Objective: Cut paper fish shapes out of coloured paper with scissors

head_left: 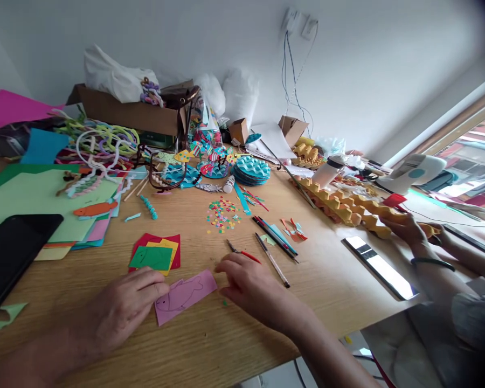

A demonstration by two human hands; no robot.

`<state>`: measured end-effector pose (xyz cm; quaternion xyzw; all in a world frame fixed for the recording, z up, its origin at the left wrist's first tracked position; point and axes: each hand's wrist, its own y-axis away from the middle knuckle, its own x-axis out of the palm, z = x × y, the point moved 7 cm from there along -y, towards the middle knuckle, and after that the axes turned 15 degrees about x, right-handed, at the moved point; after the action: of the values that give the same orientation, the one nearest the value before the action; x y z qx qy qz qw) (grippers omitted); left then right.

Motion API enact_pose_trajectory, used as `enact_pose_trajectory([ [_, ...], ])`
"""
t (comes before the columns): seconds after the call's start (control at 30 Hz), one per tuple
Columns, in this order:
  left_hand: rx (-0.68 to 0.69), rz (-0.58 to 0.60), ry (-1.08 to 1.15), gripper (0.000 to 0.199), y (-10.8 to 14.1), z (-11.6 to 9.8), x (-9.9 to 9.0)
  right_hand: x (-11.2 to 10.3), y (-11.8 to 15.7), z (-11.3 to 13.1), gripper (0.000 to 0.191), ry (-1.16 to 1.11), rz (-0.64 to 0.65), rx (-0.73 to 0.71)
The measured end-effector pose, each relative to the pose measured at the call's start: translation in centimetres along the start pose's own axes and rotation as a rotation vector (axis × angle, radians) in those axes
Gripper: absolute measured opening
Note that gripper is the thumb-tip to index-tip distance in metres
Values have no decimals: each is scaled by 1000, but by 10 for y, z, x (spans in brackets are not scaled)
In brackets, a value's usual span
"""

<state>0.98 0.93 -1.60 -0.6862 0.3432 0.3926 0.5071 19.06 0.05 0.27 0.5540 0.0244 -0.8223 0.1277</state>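
A pink paper strip (181, 298) with a fish drawn in dark outline lies on the table in front of me. My left hand (123, 302) rests at its left end, finger and thumb closed on the edge. Off the strip's right end is my right hand (248, 288), its fingers loosely curved and apart, with nothing visible in them. Just beyond that hand lie small scissors (246, 255) with red handles, partly covered by it. Green paper (156, 258) with a fish outline sits on yellow and red pieces (174, 249) beyond my left hand.
Pens (275, 237), confetti dots (223, 215) and blue scalloped pieces (251, 170) lie farther back. A black phone (16, 258) rests on paper sheets at left. At right, another person's hand (408, 231) touches a yellow egg carton (347, 207), near a second phone (380, 267).
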Motion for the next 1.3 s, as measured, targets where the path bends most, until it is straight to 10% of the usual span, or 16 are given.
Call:
enact_pose_trajectory([
  [0.4, -86, -156, 3, 34, 5, 6, -7, 18, -38, 33, 13, 236, 284, -61],
  [0.83, -124, -214, 36, 31, 5, 12, -14, 22, -39, 24, 6, 76, 263, -20],
  [1.13, -579, -447, 482, 25, 37, 49, -13, 9, -40, 3, 9, -566, 190, 160],
  [1.3, -599, -523, 820, 40, 23, 44, -15, 22, -45, 8, 19, -981, 286, 183],
])
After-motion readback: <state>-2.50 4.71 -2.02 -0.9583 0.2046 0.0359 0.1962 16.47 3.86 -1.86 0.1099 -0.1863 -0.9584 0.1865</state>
